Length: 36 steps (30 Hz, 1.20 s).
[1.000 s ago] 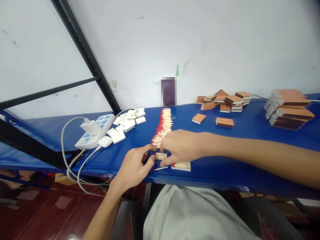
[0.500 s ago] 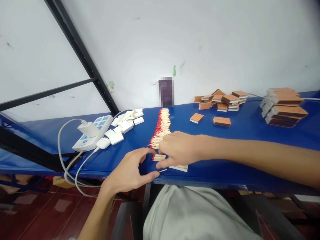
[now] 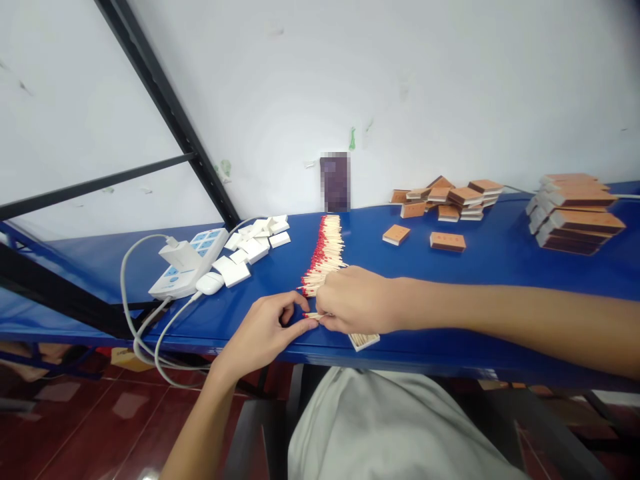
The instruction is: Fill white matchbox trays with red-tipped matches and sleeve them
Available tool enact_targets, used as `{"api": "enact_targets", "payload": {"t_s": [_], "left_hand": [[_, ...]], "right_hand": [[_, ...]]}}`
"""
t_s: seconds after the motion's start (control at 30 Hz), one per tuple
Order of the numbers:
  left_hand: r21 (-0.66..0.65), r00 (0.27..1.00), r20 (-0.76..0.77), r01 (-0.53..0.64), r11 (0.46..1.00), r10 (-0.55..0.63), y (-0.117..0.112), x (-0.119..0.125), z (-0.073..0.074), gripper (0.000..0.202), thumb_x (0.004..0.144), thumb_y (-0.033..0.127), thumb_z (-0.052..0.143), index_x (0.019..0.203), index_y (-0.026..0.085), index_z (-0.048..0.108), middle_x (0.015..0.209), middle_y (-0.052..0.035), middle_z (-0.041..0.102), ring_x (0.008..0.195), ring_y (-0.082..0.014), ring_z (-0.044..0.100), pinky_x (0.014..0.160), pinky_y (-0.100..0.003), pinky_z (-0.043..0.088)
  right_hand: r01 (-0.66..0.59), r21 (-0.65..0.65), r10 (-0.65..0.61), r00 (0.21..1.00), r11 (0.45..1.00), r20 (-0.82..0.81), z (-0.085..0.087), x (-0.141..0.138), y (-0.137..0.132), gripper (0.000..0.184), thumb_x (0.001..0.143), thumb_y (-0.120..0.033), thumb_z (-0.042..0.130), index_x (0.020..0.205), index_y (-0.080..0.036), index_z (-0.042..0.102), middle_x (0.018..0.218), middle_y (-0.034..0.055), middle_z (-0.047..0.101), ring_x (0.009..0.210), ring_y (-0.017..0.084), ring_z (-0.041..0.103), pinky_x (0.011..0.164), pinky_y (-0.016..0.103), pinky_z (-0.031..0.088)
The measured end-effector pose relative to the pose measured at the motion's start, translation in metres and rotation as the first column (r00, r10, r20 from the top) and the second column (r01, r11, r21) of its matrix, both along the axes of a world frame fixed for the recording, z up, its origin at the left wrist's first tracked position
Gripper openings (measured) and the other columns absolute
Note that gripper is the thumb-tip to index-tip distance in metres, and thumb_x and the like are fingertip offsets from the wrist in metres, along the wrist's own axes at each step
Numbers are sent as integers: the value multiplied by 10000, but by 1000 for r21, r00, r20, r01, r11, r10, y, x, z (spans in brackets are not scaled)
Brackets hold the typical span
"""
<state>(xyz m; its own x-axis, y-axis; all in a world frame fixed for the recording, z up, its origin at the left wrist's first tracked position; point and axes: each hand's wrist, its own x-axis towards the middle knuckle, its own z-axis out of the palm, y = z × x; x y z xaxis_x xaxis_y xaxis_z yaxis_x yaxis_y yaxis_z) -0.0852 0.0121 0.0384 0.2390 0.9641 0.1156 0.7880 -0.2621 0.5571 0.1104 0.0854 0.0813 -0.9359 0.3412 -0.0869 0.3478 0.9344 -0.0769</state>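
A long row of red-tipped matches (image 3: pixel 325 253) lies on the blue table (image 3: pixel 500 267). My right hand (image 3: pixel 355 301) is curled at the row's near end, pinching a small bunch of matches (image 3: pixel 311 315). My left hand (image 3: pixel 265 330) touches the red tips of that same bunch with thumb and forefinger pinched. A white matchbox tray (image 3: pixel 364 341) filled with matches sits at the table's front edge, partly under my right hand.
White empty trays (image 3: pixel 253 250) lie heaped at the left beside a white power strip (image 3: pixel 183 263) with a charger and cables. Orange matchbox sleeves (image 3: pixel 445 197) are piled at the back, with taller stacks (image 3: pixel 575 213) at far right. A black metal frame (image 3: pixel 165 107) crosses the left.
My left hand has moved up from the table edge to meet the right hand at the match bunch. The right hand has closed on the bunch. The loose match near the edge is gone.
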Motion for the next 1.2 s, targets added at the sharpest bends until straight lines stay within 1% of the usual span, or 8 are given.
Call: {"api": "enact_targets", "payload": {"t_s": [0.33,0.5,0.57,0.63,0.77,0.9,1.07,1.2], "left_hand": [[58,998,-70,5,998,-1,0,3,-1,246,979,421,539,895,204,618,630,66,472,578,-122,437,571,-252,302],[121,998,-58,-19,992,26,-12,4,12,211,985,414,534,976,219,613,630,63,434,568,-129,414,556,-251,321],[168,999,-51,7,986,2,-21,10,18,162,990,359,532,977,223,620,652,52,457,588,-129,439,572,-246,350],[201,993,-84,99,975,-84,-28,19,19,131,991,281,520,973,229,640,714,25,547,643,-133,509,625,-248,392],[205,940,-266,271,940,-213,-32,43,6,173,993,249,496,1086,239,643,855,-27,666,788,-193,604,729,-307,434],[212,923,-295,316,925,-248,-27,54,-6,166,1013,258,467,980,207,622,897,-29,691,810,-205,628,741,-329,446],[242,919,-291,338,909,-265,-28,52,-6,171,1020,274,472,955,207,615,890,-22,707,791,-198,646,771,-342,460],[270,925,-301,314,910,-230,-28,52,-8,165,1007,254,480,923,204,614,845,-31,699,738,-191,639,716,-328,452]], "right_hand": [[49,-12,-49,997,999,-65,-6,-2,5,206,851,-238,530,720,-164,671,682,57,661,562,151,532,511,279,247],[43,-43,-47,993,998,-106,-8,-2,7,197,848,-247,543,717,-170,668,698,54,675,557,148,544,506,271,252],[34,-50,-40,993,998,-113,-8,-2,9,186,834,-231,548,715,-171,677,694,54,679,559,151,545,499,269,252],[26,-64,-33,993,998,-115,-7,-1,11,175,817,-214,555,722,-170,695,694,58,685,568,155,550,498,267,257],[24,-112,-34,995,993,-93,-2,1,19,207,832,-224,555,724,-169,723,688,53,691,580,146,543,519,260,276],[43,-153,-52,997,987,-60,5,3,27,201,833,-245,586,732,-176,745,657,29,677,568,133,514,532,257,287],[35,-181,-37,999,983,-3,12,6,32,187,825,-266,623,721,-167,743,615,14,650,546,123,479,521,258,272],[38,-171,-34,999,985,29,16,12,31,216,837,-285,628,701,-159,741,585,16,632,562,132,478,536,264,277]]}}
